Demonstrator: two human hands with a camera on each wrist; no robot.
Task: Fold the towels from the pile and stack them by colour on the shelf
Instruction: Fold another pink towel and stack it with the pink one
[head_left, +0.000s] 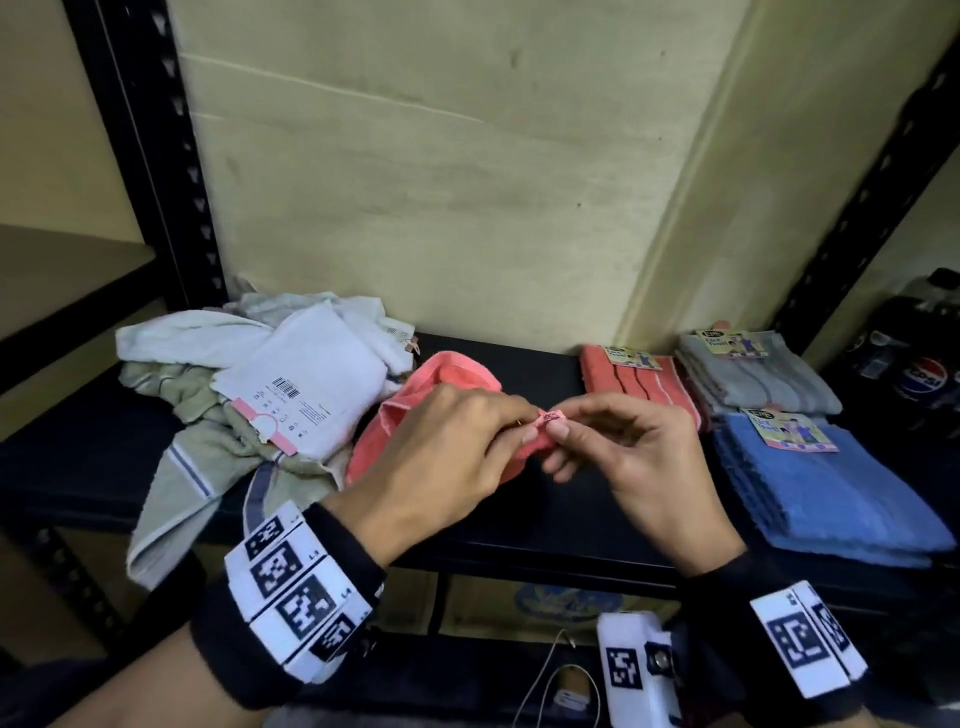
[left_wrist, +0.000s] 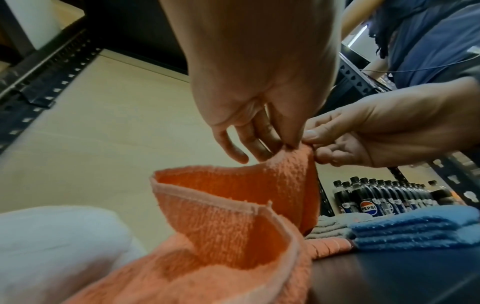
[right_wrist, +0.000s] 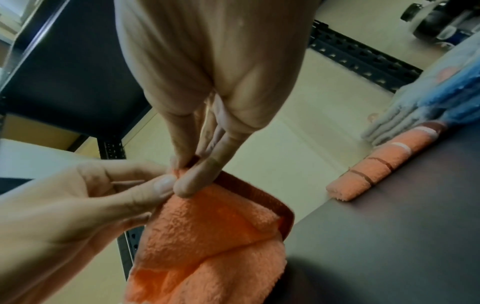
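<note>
Head view had both hands at mid-frame: left hand (head_left: 441, 447) and right hand (head_left: 623, 452) pinched one corner of the coral towel (head_left: 441, 379), its body sagging onto the shelf (head_left: 571, 519) right of the unfolded pile (head_left: 249, 395). Left wrist view alone showed the hem (left_wrist: 207, 202) curling open; better to slide the hands apart along it. Right wrist view alone showed the folded coral towel (right_wrist: 376, 170) at right, where it belonged.

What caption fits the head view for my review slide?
Left hand and right hand pinch one corner of a coral towel above the shelf.
</note>
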